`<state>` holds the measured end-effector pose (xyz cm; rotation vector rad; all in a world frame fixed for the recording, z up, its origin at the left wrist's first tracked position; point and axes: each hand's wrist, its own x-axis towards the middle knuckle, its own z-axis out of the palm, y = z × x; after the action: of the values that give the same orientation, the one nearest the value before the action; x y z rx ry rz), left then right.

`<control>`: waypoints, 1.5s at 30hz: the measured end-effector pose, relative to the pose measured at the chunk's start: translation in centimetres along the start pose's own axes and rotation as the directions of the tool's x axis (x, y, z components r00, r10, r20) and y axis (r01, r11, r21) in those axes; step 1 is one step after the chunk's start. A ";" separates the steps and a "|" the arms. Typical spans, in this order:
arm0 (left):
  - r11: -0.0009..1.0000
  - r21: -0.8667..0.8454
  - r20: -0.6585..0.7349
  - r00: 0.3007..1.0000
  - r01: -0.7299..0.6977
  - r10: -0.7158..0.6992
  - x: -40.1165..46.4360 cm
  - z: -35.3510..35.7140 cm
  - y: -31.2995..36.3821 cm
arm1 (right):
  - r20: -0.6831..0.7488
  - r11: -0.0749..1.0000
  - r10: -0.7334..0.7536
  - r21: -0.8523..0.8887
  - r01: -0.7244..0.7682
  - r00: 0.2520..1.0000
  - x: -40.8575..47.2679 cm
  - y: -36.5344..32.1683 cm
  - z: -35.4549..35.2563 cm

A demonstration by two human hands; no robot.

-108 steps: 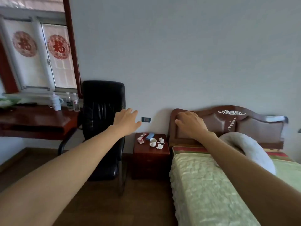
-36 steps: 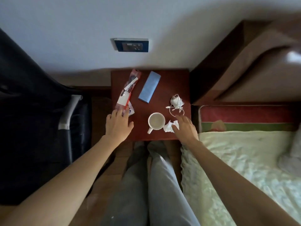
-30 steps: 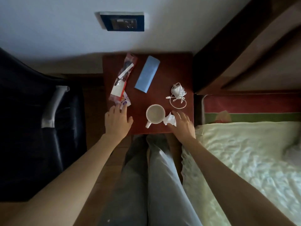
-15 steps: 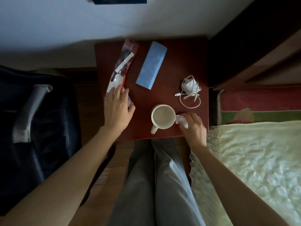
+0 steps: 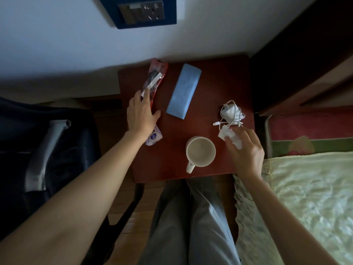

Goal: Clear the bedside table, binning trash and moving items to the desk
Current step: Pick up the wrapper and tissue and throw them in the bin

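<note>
The dark red bedside table fills the middle of the head view. My left hand lies flat over a red snack wrapper at the table's left edge, fingers straight on it. A white and blue wrapper peeks out under my wrist. My right hand pinches a crumpled white tissue near the table's right edge. A white mug stands at the front. A blue case lies at the back, and a white charger with cable sits behind the tissue.
A black office chair with a grey armrest stands left of the table. The bed with a pale green cover and its dark headboard lie on the right. A blue wall socket is above. My legs stand against the table's front.
My left hand slid forward onto the red wrapper. My right hand closed on the tissue and lifted it toward the charger. The camera came closer to the table.
</note>
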<state>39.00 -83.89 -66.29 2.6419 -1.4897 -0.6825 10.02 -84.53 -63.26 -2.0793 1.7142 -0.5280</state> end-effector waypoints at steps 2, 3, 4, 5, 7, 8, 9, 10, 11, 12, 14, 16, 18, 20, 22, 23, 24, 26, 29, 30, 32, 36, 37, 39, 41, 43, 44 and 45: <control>0.999 -0.033 -0.034 0.999 0.008 -0.009 0.6 0.0 0.4 | 0.001 1.000 -0.010 0.000 0.010 1.000 0.4 0.0 0.1; 0.999 -0.053 -0.059 0.998 0.010 -0.013 0.8 0.1 0.6 | 0.002 1.000 -0.014 -0.002 0.014 1.000 0.6 0.0 0.1; 0.997 -0.078 -0.085 0.996 0.012 -0.019 1.0 0.1 0.6 | 0.000 1.000 -0.017 -0.005 0.017 1.000 0.7 0.0 0.1; 0.994 -0.107 -0.105 0.994 0.018 -0.029 1.1 0.2 0.6 | -0.003 1.000 -0.019 -0.008 0.019 1.000 0.7 0.0 0.1; 0.982 -0.183 -0.130 0.989 0.050 -0.074 1.2 0.1 0.5 | -0.015 1.000 -0.013 -0.010 0.013 1.000 0.7 -0.2 -0.2; 0.973 -0.222 -0.138 0.986 0.064 -0.096 1.1 0.0 0.4 | -0.024 1.000 -0.009 -0.007 0.009 1.000 0.6 -0.4 -0.3; 0.965 -0.253 -0.148 0.983 0.068 -0.108 1.0 -0.2 0.3 | -0.031 1.000 -0.005 -0.002 0.005 0.999 0.5 -0.5 -0.5; 0.960 -0.273 -0.164 0.981 0.058 -0.105 0.9 -0.4 0.2 | -0.037 1.000 -0.002 0.003 0.002 0.999 0.4 -0.7 -0.7; 0.958 -0.283 -0.182 0.979 0.038 -0.092 0.6 -0.8 0.2 | -0.039 1.000 0.000 0.006 0.001 0.999 0.3 -0.8 -1.0; 0.957 -0.290 -0.199 0.977 0.013 -0.074 0.2 -1.3 0.1 | -0.040 1.000 0.002 0.007 -0.001 0.999 0.0 -1.0 -1.3; 0.946 -0.322 -0.226 0.973 -0.040 -0.036 -0.8 -2.4 0.1 | -0.048 1.000 0.008 0.010 -0.008 0.999 -0.6 -1.4 -2.1; 0.929 -0.359 -0.246 0.969 -0.088 -0.003 -2.5 -3.8 0.4 | -0.062 1.000 0.018 0.022 -0.017 0.998 -1.3 -2.3 -3.4; 0.915 -0.378 -0.262 0.964 -0.143 0.042 -4.6 -5.3 0.8 | -0.080 0.999 0.034 0.041 -0.031 0.996 -2.1 -3.3 -4.9; 0.889 -0.411 -0.271 0.958 -0.202 0.092 -7.3 -7.1 1.4 | -0.097 0.997 0.057 0.053 -0.052 0.994 -3.1 -4.5 -6.7; 0.860 -0.442 -0.273 0.952 -0.255 0.142 -10.1 -9.0 2.2 | -0.117 0.993 0.102 0.077 -0.094 0.988 -4.2 -5.7 -8.8; 0.849 -0.451 -0.266 0.950 -0.274 0.166 -11.6 -9.9 2.7 | -0.121 0.988 0.132 0.099 -0.120 0.984 -4.9 -6.3 -9.9; 0.839 -0.458 -0.259 0.947 -0.292 0.188 -13.1 -10.9 3.1 | -0.124 0.982 0.159 0.121 -0.144 0.980 -5.6 -6.9 -11.1; 0.824 -0.468 -0.244 0.943 -0.320 0.228 -16.0 -12.8 3.9 | -0.145 0.975 0.189 0.145 -0.168 0.971 -7.3 -7.9 -13.5; 0.801 -0.465 -0.247 0.924 -0.377 0.291 -19.9 -15.4 5.1 | -0.195 0.966 0.228 0.168 -0.196 0.954 -10.3 -8.9 -17.3; 0.794 -0.461 -0.247 0.917 -0.396 0.314 -21.2 -16.1 5.5 | -0.203 0.959 0.256 0.175 -0.222 0.945 -11.5 -9.1 -18.6; 0.774 -0.457 -0.243 0.899 -0.438 0.365 -23.6 -17.3 6.1 | -0.223 0.941 0.317 0.196 -0.277 0.922 -14.2 -9.3 -20.8; 0.731 -0.426 -0.237 0.846 -0.532 0.478 -28.3 -18.7 7.1 | -0.308 0.914 0.381 0.265 -0.306 0.872 -20.5 -9.4 -25.1; 0.718 -0.429 -0.223 0.834 -0.549 0.504 -29.7 -18.8 7.4 | -0.333 0.911 0.393 0.272 -0.311 0.857 -22.4 -9.4 -26.1; 0.683 -0.433 -0.194 0.801 -0.588 0.567 -32.5 -18.7 8.1 | -0.380 0.895 0.432 0.289 -0.339 0.818 -26.4 -9.5 -27.9; 0.647 -0.446 -0.155 0.765 -0.619 0.625 -35.8 -18.2 9.0 | -0.433 0.881 0.465 0.311 -0.357 0.772 -30.8 -9.7 -29.7; 0.612 -0.470 -0.105 0.728 -0.636 0.677 -39.5 -17.5 10.1 | -0.497 0.872 0.489 0.301 -0.386 0.717 -35.6 -10.1 -31.4; 0.594 -0.472 -0.078 0.702 -0.652 0.708 -41.4 -17.1 10.7 | -0.525 0.863 0.504 0.291 -0.412 0.686 -38.0 -10.3 -32.1; 0.569 -0.472 -0.048 0.664 -0.673 0.746 -43.5 -16.8 11.2 | -0.552 0.851 0.522 0.285 -0.441 0.651 -40.6 -10.5 -32.8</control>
<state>17.10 -57.28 -32.91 1.4500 -1.9342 -0.9867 -5.59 -44.85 -31.44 -1.3099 2.4075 -1.1879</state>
